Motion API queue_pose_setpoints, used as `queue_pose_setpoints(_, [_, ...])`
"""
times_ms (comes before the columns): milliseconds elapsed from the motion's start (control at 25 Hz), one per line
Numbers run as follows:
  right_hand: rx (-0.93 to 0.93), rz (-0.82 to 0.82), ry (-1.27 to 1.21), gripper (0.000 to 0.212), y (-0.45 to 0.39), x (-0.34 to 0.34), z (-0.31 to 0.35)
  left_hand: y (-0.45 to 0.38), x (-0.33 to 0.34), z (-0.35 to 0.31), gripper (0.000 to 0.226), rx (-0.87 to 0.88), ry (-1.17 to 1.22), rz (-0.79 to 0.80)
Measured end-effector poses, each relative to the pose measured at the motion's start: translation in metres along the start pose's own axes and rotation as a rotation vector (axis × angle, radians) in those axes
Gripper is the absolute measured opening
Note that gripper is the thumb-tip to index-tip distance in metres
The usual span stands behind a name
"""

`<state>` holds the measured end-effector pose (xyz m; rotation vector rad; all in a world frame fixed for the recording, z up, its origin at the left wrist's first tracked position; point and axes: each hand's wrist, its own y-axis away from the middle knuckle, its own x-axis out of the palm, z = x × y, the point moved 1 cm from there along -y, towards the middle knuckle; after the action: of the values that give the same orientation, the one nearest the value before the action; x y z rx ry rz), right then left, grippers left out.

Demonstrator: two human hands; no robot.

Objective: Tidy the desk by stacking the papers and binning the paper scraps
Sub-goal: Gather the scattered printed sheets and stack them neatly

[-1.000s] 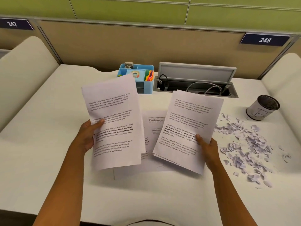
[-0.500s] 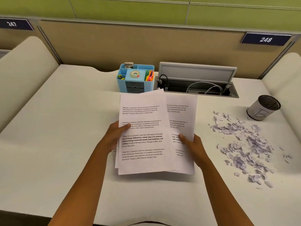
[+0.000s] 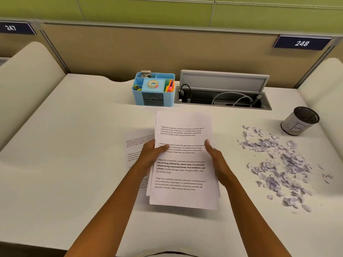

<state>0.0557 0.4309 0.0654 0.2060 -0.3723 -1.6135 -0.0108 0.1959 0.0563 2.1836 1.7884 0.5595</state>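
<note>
Two hands hold the paper stack (image 3: 182,164) over mid surface (image 3: 74,154), L hand (image 3: 151,154) & R hand (image 3: 215,160) fingers pinching its sides, w/ scraps (image 3: 278,164) at right by the bin (image 3: 299,121).

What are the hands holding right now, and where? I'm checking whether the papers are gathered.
Both hands, left hand and right hand, hold the paper stack by its side edges, mid-height.
</note>
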Motion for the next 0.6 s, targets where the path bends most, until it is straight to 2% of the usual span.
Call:
queue_pose_setpoints(120, [-0.092,-0.064,0.105,0.040,-0.001,0.003,0.009,0.000,0.011,-0.010,0.030,-0.067,0.146,-0.010])
queue_pose_setpoints(240, [-0.168,-0.123,0.116,0.032,-0.003,0.004,0.021,0.002,0.016,-0.026,0.039,-0.048,0.136,0.012])
queue_pose_setpoints(400, [-0.302,-0.102,0.015,0.022,-0.004,0.011,0.042,0.007,0.023,-0.054,0.038,0.187,0.059,-0.069])
queue_pose_setpoints(600, [-0.462,-0.100,-0.029,0.033,0.000,0.017,0.068,0.021,0.026,-0.079,0.033,0.431,-0.055,-0.095])
